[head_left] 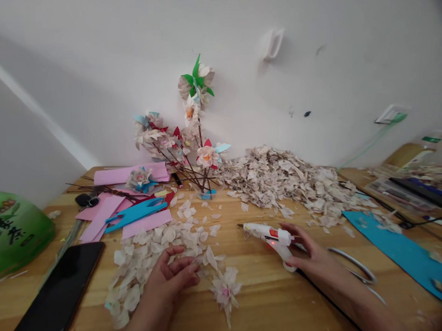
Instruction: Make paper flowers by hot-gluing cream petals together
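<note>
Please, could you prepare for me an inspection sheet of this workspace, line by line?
Surface: wooden table, loose petals scattered about.
Job's things: white glue gun, red light showing; pale flower with pink centre; spread petals to its left.
Clutter: black phone, pink paper, blue cutout, large petal heap.
Hands: left hand curled beside the flower, hold unclear; right hand has fingers at the gun's rear, grip unclear.
Cables: black cable under the right forearm; green cable at the wall socket.
Surroundings: pale wall behind.
</note>
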### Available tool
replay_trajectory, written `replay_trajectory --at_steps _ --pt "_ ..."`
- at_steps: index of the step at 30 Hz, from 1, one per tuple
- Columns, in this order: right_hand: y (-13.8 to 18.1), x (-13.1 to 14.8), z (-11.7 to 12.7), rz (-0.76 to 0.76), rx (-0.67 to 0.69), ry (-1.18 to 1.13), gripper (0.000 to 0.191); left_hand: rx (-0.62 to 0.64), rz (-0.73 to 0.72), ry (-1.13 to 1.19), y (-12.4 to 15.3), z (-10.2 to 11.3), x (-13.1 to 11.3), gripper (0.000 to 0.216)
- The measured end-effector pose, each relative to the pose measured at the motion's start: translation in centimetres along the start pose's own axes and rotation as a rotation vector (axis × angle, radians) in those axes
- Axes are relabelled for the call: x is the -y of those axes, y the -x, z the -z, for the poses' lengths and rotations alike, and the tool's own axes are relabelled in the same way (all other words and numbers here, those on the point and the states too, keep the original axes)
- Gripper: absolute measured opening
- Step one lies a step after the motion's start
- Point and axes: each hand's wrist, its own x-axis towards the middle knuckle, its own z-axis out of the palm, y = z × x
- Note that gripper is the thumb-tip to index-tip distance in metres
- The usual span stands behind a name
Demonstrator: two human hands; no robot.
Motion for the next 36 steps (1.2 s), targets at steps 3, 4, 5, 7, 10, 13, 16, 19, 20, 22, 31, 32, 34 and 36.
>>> replay_trajectory --at_steps 3,4,5,7,10,13,16,19,20,22,31,32,34,36 --pt "-0.3 0.4 -1.8 -0.064 0.045 0.089 0.050 -0.019 0.013 0.005 -0.1 -0.1 0.4 0.051" --pt "-0.4 0.7 -2.2 -0.077 0.068 0.119 0.043 -0.021 0.014 0.007 -0.1 -0.2 0.5 0.052" --pt "-0.6 1.0 -2.5 -0.082 0.092 0.140 0.037 -0.021 0.014 0.010 -0.1 -0.2 0.6 0.053" --pt "-1.0 1.7 -2.8 -0.066 0.129 0.141 0.029 -0.020 0.019 0.017 -0.1 -0.2 0.7 0.054" --pt "-1.2 2.8 -3.0 -0.042 0.146 0.106 0.030 -0.011 0.034 0.020 -0.1 -0.1 0.6 0.054" --pt "-0.4 4.4 -3.3 -0.038 0.134 0.036 0.035 0.020 0.047 -0.016 0.0 0.2 0.5 0.050" --pt "1.1 6.5 -3.7 -0.049 0.251 -0.101 0.034 0.031 0.033 -0.083 0.1 0.4 0.5 0.047" --pt "2.3 8.2 -4.1 -0.061 0.458 -0.121 0.032 0.018 0.011 -0.119 0.2 0.5 0.5 0.048" --pt "2.6 8.5 -4.2 -0.056 0.492 -0.111 0.032 0.013 0.006 -0.127 0.2 0.5 0.6 0.048" --pt "3.1 8.9 -4.5 -0.046 0.507 -0.111 0.030 0.012 -0.012 -0.147 0.3 0.5 0.7 0.048" --pt "3.8 8.8 -5.5 -0.093 0.438 -0.098 0.024 0.055 -0.026 -0.136 0.3 0.2 0.9 0.045" --pt "3.8 8.9 -5.6 -0.083 0.437 -0.113 0.022 0.052 -0.028 -0.144 0.3 0.2 0.9 0.045" --pt "3.9 8.9 -5.8 -0.063 0.445 -0.144 0.017 0.052 -0.027 -0.156 0.2 0.2 0.9 0.045" --pt "3.9 8.8 -5.8 -0.054 0.441 -0.140 0.017 0.060 -0.017 -0.158 0.2 0.3 1.0 0.044"
